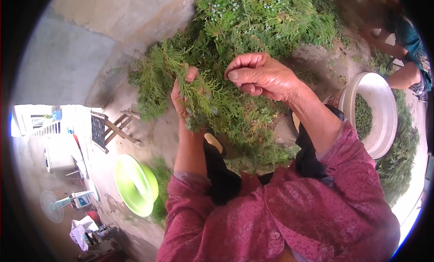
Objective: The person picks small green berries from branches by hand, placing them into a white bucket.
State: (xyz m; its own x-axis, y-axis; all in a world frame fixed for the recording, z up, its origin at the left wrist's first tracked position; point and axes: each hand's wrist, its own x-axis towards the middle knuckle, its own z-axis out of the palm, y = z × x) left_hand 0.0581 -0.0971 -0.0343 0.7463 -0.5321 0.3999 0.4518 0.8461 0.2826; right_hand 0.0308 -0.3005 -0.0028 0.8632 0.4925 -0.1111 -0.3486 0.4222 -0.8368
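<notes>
My left hand [181, 95] is wrapped round a green evergreen sprig [195, 92] with small bluish cones near its lower end. To the right of the sprig, my right hand [262, 76] is closed, thumb pressed to the fingertips; what it pinches, if anything, is too small to make out. Beneath and beyond both hands lies a large heap of cut evergreen branches [266, 22], dotted with pale blue-green cones. A white bucket [384, 112] at the right holds many small green cones [362, 117].
A lime-green basin [149, 185] stands at the lower left, near a folding stool [113, 128] and a fan [53, 206]. Another person's arm and knee [404, 75] show at the upper right. More cut greenery [400, 149] lies behind the bucket.
</notes>
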